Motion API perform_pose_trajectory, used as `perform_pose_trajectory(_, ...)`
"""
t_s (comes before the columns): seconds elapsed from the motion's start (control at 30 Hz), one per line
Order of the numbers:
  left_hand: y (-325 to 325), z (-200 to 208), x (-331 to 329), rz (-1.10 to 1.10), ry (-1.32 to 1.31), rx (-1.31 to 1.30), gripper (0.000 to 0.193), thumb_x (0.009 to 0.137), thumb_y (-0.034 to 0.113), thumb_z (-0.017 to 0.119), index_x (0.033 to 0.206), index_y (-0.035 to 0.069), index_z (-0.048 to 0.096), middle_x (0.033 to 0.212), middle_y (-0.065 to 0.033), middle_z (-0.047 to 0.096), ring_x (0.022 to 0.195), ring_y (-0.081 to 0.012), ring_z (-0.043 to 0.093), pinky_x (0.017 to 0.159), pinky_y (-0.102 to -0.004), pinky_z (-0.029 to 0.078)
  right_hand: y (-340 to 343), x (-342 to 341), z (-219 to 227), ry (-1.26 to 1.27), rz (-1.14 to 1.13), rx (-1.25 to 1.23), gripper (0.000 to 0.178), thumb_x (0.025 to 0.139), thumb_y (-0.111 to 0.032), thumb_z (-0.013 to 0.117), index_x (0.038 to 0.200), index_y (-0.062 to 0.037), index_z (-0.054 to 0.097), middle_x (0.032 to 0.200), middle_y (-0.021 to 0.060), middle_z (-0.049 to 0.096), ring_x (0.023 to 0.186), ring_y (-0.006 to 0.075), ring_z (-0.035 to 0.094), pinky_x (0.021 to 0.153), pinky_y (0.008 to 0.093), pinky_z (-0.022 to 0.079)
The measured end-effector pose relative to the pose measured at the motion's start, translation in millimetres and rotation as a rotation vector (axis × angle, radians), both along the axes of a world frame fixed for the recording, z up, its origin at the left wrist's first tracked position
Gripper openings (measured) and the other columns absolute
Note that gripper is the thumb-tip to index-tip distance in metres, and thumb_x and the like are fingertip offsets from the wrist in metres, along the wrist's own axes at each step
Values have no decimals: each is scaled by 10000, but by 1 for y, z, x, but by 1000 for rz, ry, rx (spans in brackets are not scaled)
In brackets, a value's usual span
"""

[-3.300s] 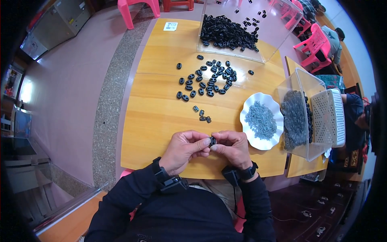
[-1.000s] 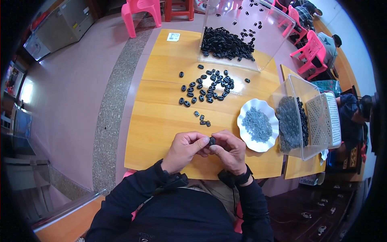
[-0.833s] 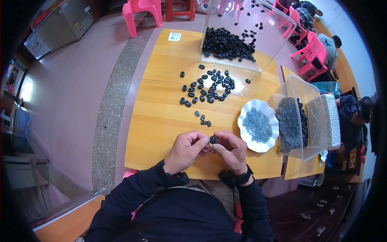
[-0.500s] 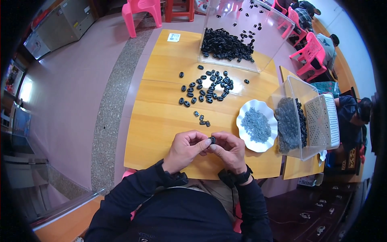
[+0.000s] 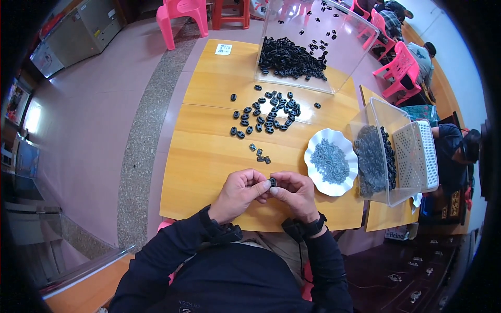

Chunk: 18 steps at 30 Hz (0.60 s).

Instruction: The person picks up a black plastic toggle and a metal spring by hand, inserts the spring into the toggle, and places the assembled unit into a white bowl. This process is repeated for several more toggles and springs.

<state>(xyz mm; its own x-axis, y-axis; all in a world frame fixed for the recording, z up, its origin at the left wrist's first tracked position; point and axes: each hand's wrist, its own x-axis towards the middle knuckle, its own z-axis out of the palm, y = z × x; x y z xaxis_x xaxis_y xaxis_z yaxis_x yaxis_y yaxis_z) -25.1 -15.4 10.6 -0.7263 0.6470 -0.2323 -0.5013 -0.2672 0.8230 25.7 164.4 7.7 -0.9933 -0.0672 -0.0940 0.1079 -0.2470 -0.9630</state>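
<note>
Part, black, between left hand and right hand

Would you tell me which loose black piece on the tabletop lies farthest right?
The lone black piece beyond the white scalloped dish; the others lie to its left.

I see a white dish of grey-blue pins on a yellow-brown table. To one side of the dish, a white basket patterned with holes; to the other, black pieces; well beyond it, a pink chair.
</note>
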Motion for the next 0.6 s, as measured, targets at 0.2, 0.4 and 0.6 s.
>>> perform_pose_trajectory(0.2, 0, 0, 1, -24, 32, -3, 139, 917, 137, 586, 936, -1, 585, 841, -45, 627, 738, -98, 613, 692, -235, 522, 4, -1, 1, -54, 18, -69, 281, 813, 19, 668, 1087, 32, 605, 950, 82, 662, 847, 124, 633, 781, 253, 519)
perform_pose_trajectory(0.4, -2, 3, 2, -14, 91, -51, 86, 875, 67, 609, 907, -10, 592, 819, -55, 636, 722, -111, 632, 682, -242, 534, 5, 0, 1, -42, 19, -49, 272, 796, 26, 668, 1063, 33, 615, 939, 71, 663, 831, 113, 629, 768, 246, 515)
perform_pose_trajectory(0.6, -2, 7, 4, 4, 62, -55, 80, 853, 55, 633, 871, -15, 600, 780, -59, 638, 681, -112, 632, 651, -248, 545, 5, 1, 2, -44, 17, -23, 242, 786, 14, 678, 1024, 28, 634, 918, 72, 669, 806, 114, 632, 754, 246, 514)
